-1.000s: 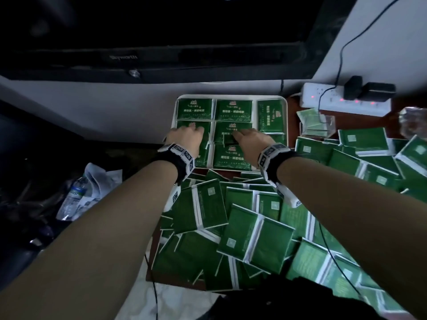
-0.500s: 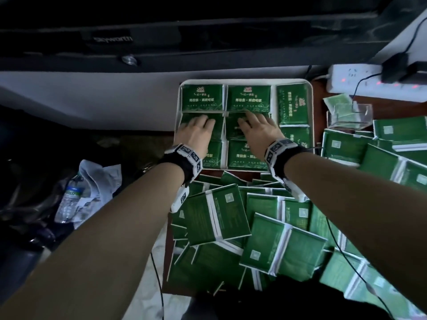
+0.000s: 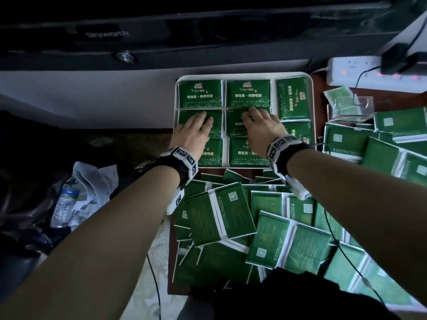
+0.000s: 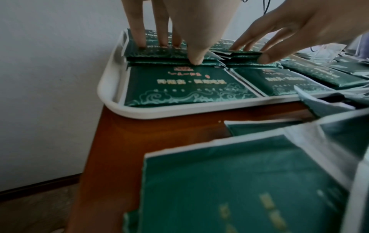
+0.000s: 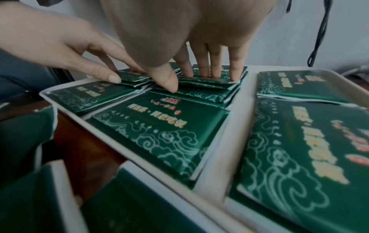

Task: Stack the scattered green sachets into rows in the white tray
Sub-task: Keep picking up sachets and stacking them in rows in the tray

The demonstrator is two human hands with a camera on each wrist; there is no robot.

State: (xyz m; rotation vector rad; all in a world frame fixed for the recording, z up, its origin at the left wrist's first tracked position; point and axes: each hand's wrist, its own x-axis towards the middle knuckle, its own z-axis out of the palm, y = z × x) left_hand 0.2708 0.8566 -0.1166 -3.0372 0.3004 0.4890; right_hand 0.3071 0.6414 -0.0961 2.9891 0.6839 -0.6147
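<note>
The white tray (image 3: 242, 74) at the table's far edge holds green sachets stacked in rows. My left hand (image 3: 194, 130) lies on the middle-left stack (image 3: 184, 116), straight fingers pressing its top. In the left wrist view my left hand (image 4: 175, 52) has its thumb against that stack's near edge. My right hand (image 3: 261, 125) rests the same way on the middle-centre stack (image 3: 233, 128). In the right wrist view my right hand (image 5: 189, 82) has its fingers on top and its thumb at the near edge. Loose sachets (image 3: 231, 215) lie heaped on the table below the tray.
A power strip (image 3: 360, 72) and a clear plastic box (image 3: 351, 109) sit right of the tray. A black cable (image 3: 335, 239) runs over the pile. Off the table's left edge lie a water bottle (image 3: 67, 204) and crumpled paper. A dark television (image 3: 106, 33) stands behind.
Both hands have stayed on the two middle stacks and slid slightly farther into the tray. My right fingers have spread flat. The head view has tilted closer.
</note>
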